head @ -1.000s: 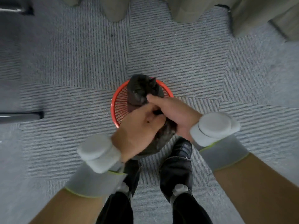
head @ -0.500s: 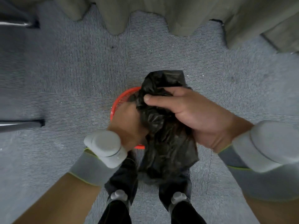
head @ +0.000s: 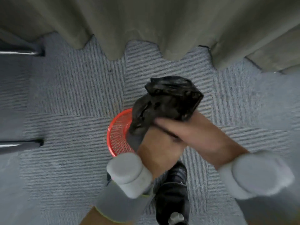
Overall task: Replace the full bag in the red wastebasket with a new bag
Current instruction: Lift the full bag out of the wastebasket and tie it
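The red mesh wastebasket (head: pixel 117 133) stands on the grey carpet just ahead of my feet; only its left half shows. A crumpled black bag (head: pixel 170 98) is held above the basket's right side. My right hand (head: pixel 191 129) grips the bag from the right, fingers wrapped over its lower part. My left hand (head: pixel 159 146) lies under my right hand and holds the bag's lower end from below. The bag's loose top bunches up above both hands. Motion blur softens the hands.
An olive curtain (head: pixel 146 26) hangs across the far side, its hem reaching the carpet. Two dark furniture legs (head: pixel 21 145) stick in from the left. My black shoe (head: pixel 173 189) stands right behind the basket. Grey cuffs cover both wrists.
The bag has come up and to the right, out of the basket's mouth. Both hands rose with it, and my left hand moved under my right hand. The view tilted up toward the curtain.
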### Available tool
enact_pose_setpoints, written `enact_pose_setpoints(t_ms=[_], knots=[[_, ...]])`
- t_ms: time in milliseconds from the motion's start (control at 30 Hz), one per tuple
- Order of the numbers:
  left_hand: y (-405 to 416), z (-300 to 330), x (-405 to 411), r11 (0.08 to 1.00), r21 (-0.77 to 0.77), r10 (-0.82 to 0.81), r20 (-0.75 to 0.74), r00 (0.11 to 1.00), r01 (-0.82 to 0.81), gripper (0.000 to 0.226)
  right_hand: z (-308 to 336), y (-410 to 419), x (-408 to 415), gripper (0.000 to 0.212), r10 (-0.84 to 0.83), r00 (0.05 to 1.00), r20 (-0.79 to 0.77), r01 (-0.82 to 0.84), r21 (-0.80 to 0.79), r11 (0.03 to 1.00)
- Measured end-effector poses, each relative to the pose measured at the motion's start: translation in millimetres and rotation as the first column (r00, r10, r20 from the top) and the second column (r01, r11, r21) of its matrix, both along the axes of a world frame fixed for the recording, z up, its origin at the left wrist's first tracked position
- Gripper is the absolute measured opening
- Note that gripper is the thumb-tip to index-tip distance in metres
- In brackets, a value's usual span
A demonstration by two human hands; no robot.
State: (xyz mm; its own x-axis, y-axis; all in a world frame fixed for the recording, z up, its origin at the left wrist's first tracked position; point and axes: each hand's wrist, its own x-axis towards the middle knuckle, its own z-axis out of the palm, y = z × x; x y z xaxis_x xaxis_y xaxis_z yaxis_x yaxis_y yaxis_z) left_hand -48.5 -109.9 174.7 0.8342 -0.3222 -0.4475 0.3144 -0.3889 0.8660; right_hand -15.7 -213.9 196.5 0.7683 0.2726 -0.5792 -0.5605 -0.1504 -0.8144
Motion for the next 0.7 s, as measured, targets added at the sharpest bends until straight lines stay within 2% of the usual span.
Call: enact_pose_setpoints(t_ms=[33,67,100,133,167,200,233,300,367,433,467,533,567,633,667,700], knots=[[0,-3,-2,0.999,-0.039,0.012,0.041,0.999,-0.011,0.021,-8,-5,2,0.020,-0.093,0.995,0.030,0.094,-0.046,0.994],[0,4,-4,0.996,-0.092,0.007,0.001,1.000,-0.007,0.019,-9,-7,6,0.017,-0.125,0.991,0.057,0.131,-0.112,0.985],[3,5,-5,0.987,-0.140,0.072,-0.063,0.995,-0.080,0.020,-10,-12,10,0.016,-0.133,0.988,0.075,0.143,-0.156,0.977],[14,0,-3,0.971,-0.136,0.193,-0.054,0.980,-0.199,0.019,-11,-19,13,0.017,-0.131,0.989,0.075,0.142,-0.169,0.975],[28,-7,1,0.940,-0.081,0.334,0.035,0.942,-0.331,0.019,-10,-26,16,0.018,-0.099,0.992,0.079,0.112,-0.182,0.977],[40,-17,7,0.912,0.005,0.405,0.141,0.904,-0.409,0.025,-8,-32,17,0.018,-0.024,0.995,0.098,0.042,-0.183,0.982],[49,-23,14,0.906,0.091,0.393,0.187,0.900,-0.414,0.041,-5,-36,19,0.020,0.079,0.991,0.110,-0.056,-0.200,0.978],[53,-39,22,0.942,0.171,0.263,0.163,0.951,-0.289,0.067,-1,-44,21,0.024,0.179,0.982,0.059,-0.156,-0.280,0.947],[39,-50,16,0.973,0.109,0.191,0.101,0.976,-0.202,0.060,1,-51,24,0.016,0.222,0.971,0.088,-0.168,-0.410,0.896],[21,-50,-3,0.982,0.071,0.170,0.050,0.984,-0.174,0.042,-2,-55,28,0.038,0.181,0.973,0.140,-0.107,-0.419,0.902],[11,-46,-18,0.990,0.079,0.114,-0.002,0.994,-0.113,0.039,-5,-61,30,0.043,0.140,0.979,0.151,-0.065,-0.419,0.906],[-8,-31,-43,0.992,0.094,-0.081,-0.086,0.993,0.089,0.045,-7,-75,28,0.041,0.086,0.981,0.176,-0.002,-0.428,0.904],[-17,-31,-49,0.989,0.114,-0.088,-0.069,0.994,0.096,0.047,-7,-84,26,0.036,0.099,0.977,0.189,-0.007,-0.433,0.901],[-26,-42,-41,0.980,0.192,0.053,0.034,0.998,-0.058,0.041,-12,-104,20,0.016,0.164,0.975,0.148,-0.078,-0.465,0.882],[-33,-46,-30,0.972,0.214,0.082,0.083,0.993,-0.099,0.045,-16,-114,17,0.007,0.210,0.973,0.099,-0.133,-0.503,0.854],[-43,-54,-20,0.973,0.215,0.055,0.125,0.991,-0.082,0.057,-19,-124,15,0.009,0.267,0.962,0.055,-0.196,-0.539,0.819]])
